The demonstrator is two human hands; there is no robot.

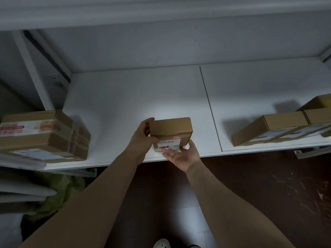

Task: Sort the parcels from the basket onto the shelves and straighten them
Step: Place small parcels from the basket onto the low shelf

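holding small parcel (171,127) on shelf (125,97), both hands (143,138) (181,154)

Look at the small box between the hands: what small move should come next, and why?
Probably push the small box a little deeper onto the shelf, then let go. It sits by the front edge; the left hand grips its left side, and the right hand lies open, palm up, at its front right corner.

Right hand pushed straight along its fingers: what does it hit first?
The box: the right hand lies palm up at its labelled front edge, fingertips apparently already touching it.
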